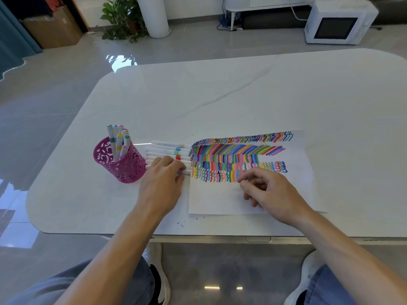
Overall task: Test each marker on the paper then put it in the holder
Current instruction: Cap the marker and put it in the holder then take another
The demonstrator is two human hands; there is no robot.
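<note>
A white sheet of paper (253, 199) covered with rows of coloured strokes lies on the white table (220, 102). Left of it lies a row of white markers (171, 150), side by side. A pink perforated holder (119, 164) at the left holds several markers upright. My left hand (163, 179) rests on the nearest markers in the row, fingertips closing on one of them. My right hand (268, 188) hovers over the paper's lower part, fingers loosely curled, with nothing visible in it.
The table's front edge runs just below the paper, with small blue ink marks (181, 223) near it. A microwave (337, 23), a potted plant (123, 18) and a cardboard box (52, 27) stand on the floor beyond the table.
</note>
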